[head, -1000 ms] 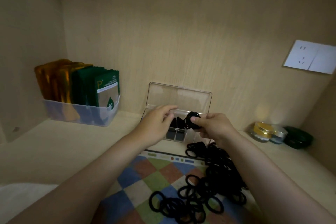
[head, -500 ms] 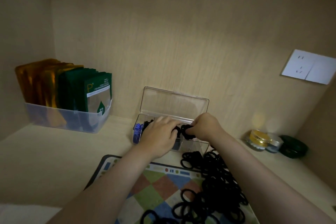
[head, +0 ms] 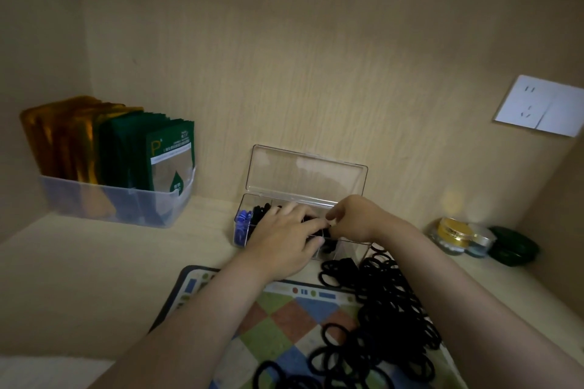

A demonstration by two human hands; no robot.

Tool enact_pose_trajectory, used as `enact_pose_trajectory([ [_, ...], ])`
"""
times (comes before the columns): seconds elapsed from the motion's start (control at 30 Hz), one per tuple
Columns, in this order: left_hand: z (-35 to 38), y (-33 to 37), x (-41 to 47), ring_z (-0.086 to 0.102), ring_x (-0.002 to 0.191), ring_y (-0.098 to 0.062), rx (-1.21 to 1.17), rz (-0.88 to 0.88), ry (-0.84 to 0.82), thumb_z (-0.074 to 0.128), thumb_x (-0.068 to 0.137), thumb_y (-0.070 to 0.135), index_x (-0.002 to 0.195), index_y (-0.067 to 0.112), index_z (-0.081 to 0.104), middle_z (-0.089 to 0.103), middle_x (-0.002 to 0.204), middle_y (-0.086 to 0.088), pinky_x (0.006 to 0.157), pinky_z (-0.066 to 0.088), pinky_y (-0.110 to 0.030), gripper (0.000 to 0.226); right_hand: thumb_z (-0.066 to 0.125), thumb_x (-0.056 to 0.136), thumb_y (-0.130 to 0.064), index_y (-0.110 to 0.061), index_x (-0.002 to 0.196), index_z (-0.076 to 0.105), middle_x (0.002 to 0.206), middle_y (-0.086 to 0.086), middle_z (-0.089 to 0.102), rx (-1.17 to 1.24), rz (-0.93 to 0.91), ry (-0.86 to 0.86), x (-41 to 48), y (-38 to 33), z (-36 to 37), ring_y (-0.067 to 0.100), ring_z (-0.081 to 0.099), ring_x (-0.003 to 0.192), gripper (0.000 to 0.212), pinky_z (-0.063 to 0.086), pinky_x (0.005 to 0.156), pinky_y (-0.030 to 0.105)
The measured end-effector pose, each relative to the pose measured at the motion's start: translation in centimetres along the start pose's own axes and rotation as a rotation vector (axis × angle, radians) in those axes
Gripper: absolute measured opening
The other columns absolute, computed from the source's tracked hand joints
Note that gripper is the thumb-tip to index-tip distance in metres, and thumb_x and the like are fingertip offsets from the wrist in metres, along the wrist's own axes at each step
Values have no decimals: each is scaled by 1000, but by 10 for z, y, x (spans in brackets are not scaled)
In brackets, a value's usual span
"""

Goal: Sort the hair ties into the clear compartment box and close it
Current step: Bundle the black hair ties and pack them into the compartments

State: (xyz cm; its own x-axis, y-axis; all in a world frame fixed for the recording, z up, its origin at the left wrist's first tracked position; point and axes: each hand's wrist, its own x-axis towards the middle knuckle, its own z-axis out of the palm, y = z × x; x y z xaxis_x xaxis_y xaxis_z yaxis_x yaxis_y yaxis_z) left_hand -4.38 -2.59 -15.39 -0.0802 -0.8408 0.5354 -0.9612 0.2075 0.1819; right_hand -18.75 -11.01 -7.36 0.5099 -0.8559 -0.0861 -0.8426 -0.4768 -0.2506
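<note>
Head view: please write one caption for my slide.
Left hand and right hand tuck black hair ties into an open clear plastic compartment box; more lie on a checkered mat.

Dim, warm-toned wide-angle view
Faint glow on the wall [head: 452, 199] at 3 o'clock; corners darken, edges bow, foreground at 6 o'clock soft

hair ties [head: 388, 303] black | mat [head: 278, 319] checkered | packets [head: 148, 151] green, gold
</note>
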Motion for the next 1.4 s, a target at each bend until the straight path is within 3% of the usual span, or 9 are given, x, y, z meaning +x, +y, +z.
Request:
enact_pose_trajectory([
  [0.17,0,1,0,43,126,-12,1,-22,-3,42,99,50,143,40,42,50,136,15,103,33,-32,45,65,86,-20,-23,103,79,106,-3,74,43,-141,146,-17,9,4,12,65,97,22,46,81,22],
  [0.27,-2,1,0,46,126,-12,-27,-46,24,47,97,51,141,34,40,52,137,13,103,34,-30,48,54,88,-20,-26,105,77,113,-5,72,-10,-222,231,-23,14,15,16,63,107,29,47,92,29],
  [0.5,-5,4,-2,49,124,-12,24,-15,36,49,97,47,135,30,45,63,125,11,105,29,-30,42,30,83,-39,-24,96,73,105,-1,69,-286,-263,117,-35,11,30,21,51,111,48,28,104,38],
  [0.6,-5,5,-2,43,131,-12,41,-15,17,48,97,48,140,30,43,56,135,12,109,27,-30,47,44,89,-31,-23,106,72,116,-1,68,-187,-276,138,-37,13,23,24,51,119,34,32,103,38],
  [0.73,-15,12,1,38,130,-12,50,4,-7,51,94,44,141,30,42,48,136,12,109,28,-31,50,50,86,-27,-23,127,67,134,-3,64,-17,-300,217,-46,21,14,18,54,127,44,40,109,39],
  [0.87,-37,34,3,41,108,-8,-12,25,-14,54,93,36,115,32,55,48,107,16,92,36,-27,23,57,86,-16,-27,110,76,113,-6,72,109,-343,232,-64,25,5,9,65,97,33,51,89,27],
  [1.03,-71,59,-5,55,79,-13,-110,-41,-338,56,88,23,83,30,49,56,83,11,71,49,-36,11,65,85,-13,-25,99,79,81,-18,67,149,-442,126,-94,20,2,-14,56,66,23,39,65,3],
  [1.17,-85,61,-32,55,72,-8,-200,-172,-603,58,89,22,82,32,59,59,79,11,70,46,-28,12,74,83,-22,-28,93,79,84,-14,71,128,-487,-47,-113,14,11,-4,59,71,12,51,74,19],
  [1.4,-99,70,-77,59,78,-5,-223,-269,-762,55,84,18,93,35,73,69,83,15,83,52,-26,27,71,86,-27,-33,103,77,78,-20,68,78,-537,-221,-140,-2,28,-7,58,68,20,42,70,11],
])
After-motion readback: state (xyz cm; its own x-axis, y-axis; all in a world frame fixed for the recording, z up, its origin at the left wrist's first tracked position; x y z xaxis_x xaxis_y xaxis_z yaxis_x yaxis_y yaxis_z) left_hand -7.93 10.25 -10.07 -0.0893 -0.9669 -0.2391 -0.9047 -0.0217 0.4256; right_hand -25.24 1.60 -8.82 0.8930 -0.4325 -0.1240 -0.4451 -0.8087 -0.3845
